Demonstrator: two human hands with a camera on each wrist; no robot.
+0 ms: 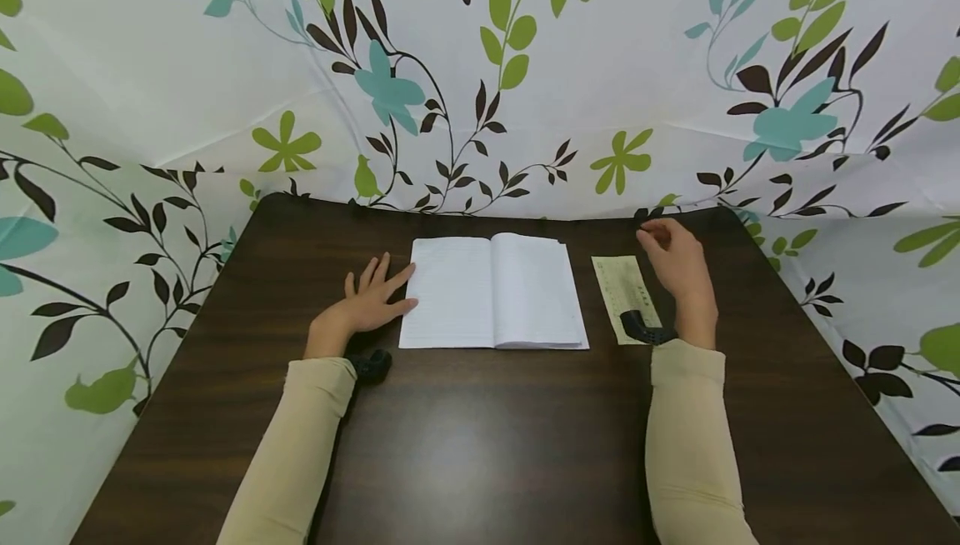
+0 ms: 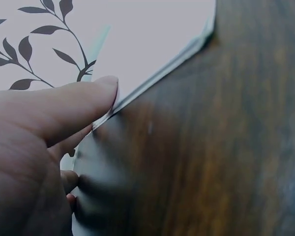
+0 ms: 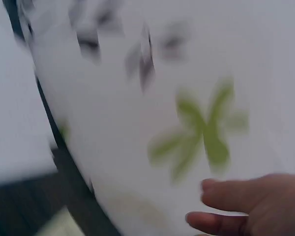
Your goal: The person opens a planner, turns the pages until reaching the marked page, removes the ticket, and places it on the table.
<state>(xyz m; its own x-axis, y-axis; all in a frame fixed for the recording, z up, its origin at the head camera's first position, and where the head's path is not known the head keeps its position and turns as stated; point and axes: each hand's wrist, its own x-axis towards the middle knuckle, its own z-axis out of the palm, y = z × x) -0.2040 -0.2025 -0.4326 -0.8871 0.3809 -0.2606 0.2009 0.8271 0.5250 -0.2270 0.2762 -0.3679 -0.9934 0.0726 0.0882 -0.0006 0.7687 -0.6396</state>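
1. While I watch through the head view, the open notebook [image 1: 493, 291] lies flat near the far edge of the surface [image 1: 480, 445], midway between its left and right edges, both blank pages up.
2. My left hand [image 1: 372, 303] lies flat on the surface, fingers straight and spread, fingertips touching the notebook's left edge; I judge it sits there to keep the book from sliding and the left page from lifting.
3. From the left wrist view, the thumb [image 2: 73, 105] lies along that page edge, right against the paper, which fits a steadying touch more than a grip.
4. My right hand [image 1: 675, 262] hovers above the surface toward the far right corner, fingers loosely curled, holding nothing that I can see.
5. Below it, a narrow printed paper slip [image 1: 622, 295] lies just beside the notebook's right edge, apart from it, its long side running parallel to the book; it looks parked there within easy reach.
6. The right wrist view is blurred; only relaxed fingertips [image 3: 221, 204] against the patterned cloth [image 3: 152, 123] show.
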